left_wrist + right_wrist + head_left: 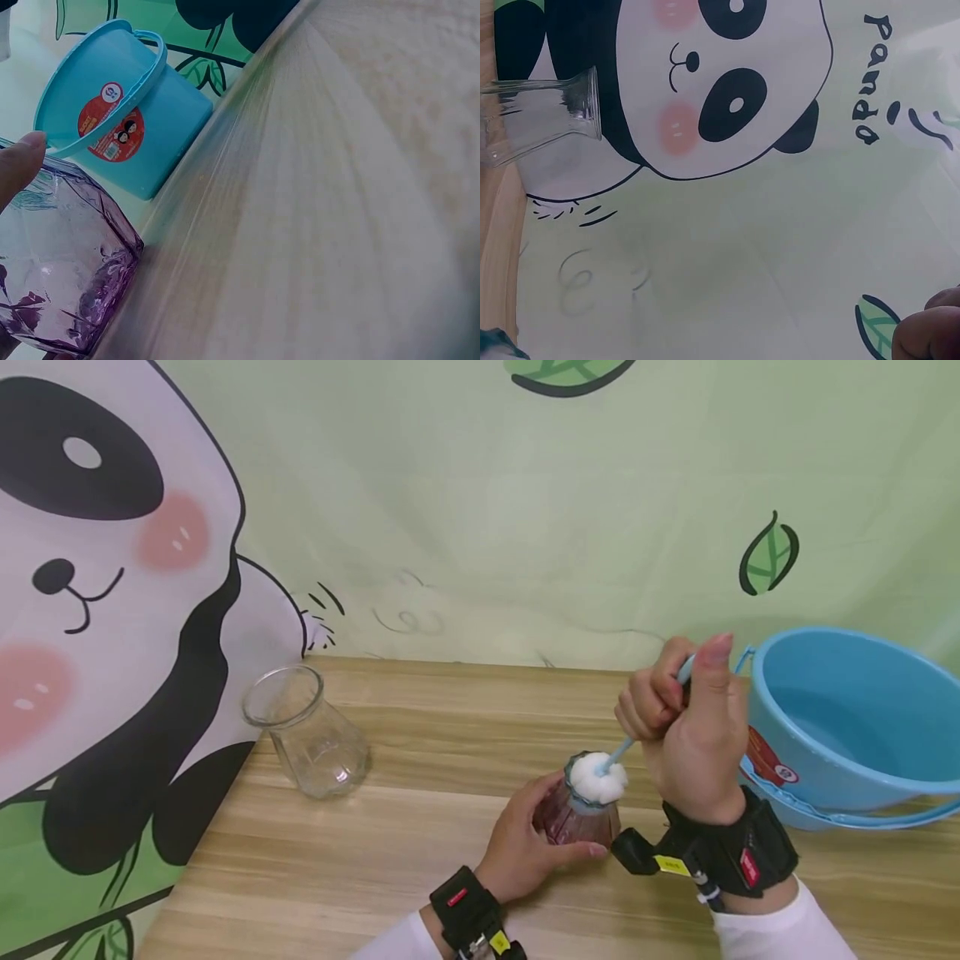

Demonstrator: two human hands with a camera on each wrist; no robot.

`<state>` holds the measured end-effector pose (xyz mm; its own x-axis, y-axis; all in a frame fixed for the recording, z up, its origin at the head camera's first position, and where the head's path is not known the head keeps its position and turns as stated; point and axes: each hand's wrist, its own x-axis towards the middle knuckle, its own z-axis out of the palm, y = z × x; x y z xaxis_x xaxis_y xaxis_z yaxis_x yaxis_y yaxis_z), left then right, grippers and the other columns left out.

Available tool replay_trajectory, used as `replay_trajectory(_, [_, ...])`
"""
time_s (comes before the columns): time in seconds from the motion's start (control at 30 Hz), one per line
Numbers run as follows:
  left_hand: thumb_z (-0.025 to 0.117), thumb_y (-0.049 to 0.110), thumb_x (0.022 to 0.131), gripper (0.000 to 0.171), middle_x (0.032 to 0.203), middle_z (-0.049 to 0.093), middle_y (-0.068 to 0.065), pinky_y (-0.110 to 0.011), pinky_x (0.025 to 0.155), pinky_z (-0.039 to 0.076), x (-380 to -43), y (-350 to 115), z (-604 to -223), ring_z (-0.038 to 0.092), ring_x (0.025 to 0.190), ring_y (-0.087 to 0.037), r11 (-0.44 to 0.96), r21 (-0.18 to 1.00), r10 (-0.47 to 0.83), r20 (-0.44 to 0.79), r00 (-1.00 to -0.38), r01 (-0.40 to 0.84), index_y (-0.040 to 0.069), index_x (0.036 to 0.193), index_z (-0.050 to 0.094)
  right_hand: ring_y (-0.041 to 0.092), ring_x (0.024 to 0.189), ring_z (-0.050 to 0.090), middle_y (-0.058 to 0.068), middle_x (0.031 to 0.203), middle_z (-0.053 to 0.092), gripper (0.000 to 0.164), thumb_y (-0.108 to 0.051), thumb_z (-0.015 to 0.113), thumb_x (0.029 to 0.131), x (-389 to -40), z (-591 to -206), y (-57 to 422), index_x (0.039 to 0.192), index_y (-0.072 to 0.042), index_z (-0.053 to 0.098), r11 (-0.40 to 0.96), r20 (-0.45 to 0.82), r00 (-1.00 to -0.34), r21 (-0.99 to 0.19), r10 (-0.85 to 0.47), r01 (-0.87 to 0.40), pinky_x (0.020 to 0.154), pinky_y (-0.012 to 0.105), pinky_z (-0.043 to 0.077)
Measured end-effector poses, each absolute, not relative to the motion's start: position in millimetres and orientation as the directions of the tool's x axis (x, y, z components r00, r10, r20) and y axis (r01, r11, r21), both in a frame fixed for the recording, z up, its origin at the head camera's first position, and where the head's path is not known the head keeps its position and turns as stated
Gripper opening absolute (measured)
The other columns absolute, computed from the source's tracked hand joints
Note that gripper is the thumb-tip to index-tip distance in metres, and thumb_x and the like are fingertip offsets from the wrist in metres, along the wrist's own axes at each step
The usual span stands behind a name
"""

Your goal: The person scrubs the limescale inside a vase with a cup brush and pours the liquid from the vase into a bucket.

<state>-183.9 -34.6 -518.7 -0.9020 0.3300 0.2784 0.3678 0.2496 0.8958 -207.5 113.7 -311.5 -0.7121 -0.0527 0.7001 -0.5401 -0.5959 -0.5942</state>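
In the head view my left hand (521,852) grips a purple-tinted glass vase (576,825) with a bluish scalloped rim, its thumb and fingers around the body. The vase stands on the wooden table. The left wrist view shows the faceted side of the vase (64,255) at lower left, with the thumb near its top. My right hand (693,739) is curled around the light blue handle of a cleaning brush (622,747), thumb pointing up. Its white, fluffy head (600,779) sits in the vase's mouth. Only some right fingers show at the right wrist view's corner.
A clear glass jar (315,747) with a wide rim stands at the left of the table. On the right, close to my right forearm, is a light blue bucket (825,727) with its handle lowered. Behind the table hangs a panda-print cloth (450,510).
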Motion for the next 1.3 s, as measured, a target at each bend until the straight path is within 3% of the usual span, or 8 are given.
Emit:
replay_trajectory(0.37, [0.084, 0.047, 0.07, 0.08, 0.13, 0.053, 0.012, -0.041, 0.095, 0.046, -184, -36, -519, 0.048, 0.116, -0.009, 0.257, 0.9, 0.336, 0.259, -0.906, 0.353, 0.039, 0.139, 0.042, 0.006, 0.035, 0.02, -0.004, 0.048, 0.021, 0.054, -0.042, 0.036, 0.104, -208, -316, 108, 0.064, -0.007, 0.027, -0.533, 0.689, -0.721, -0.638, -0.072, -0.556, 0.031, 0.022, 0.014])
replay_trajectory(1.3, [0.085, 0.04, 0.072, 0.08, 0.13, 0.052, 0.01, -0.042, 0.095, 0.046, -182, -37, -521, 0.047, 0.115, -0.01, 0.271, 0.911, 0.319, 0.219, -0.922, 0.31, 0.038, 0.14, 0.042, 0.008, 0.036, 0.019, -0.003, 0.049, 0.021, 0.051, -0.038, 0.034, 0.105, -213, -328, 101, 0.065, -0.006, 0.029, -0.48, 0.657, -0.751, -0.679, -0.06, -0.556, 0.03, 0.024, 0.012])
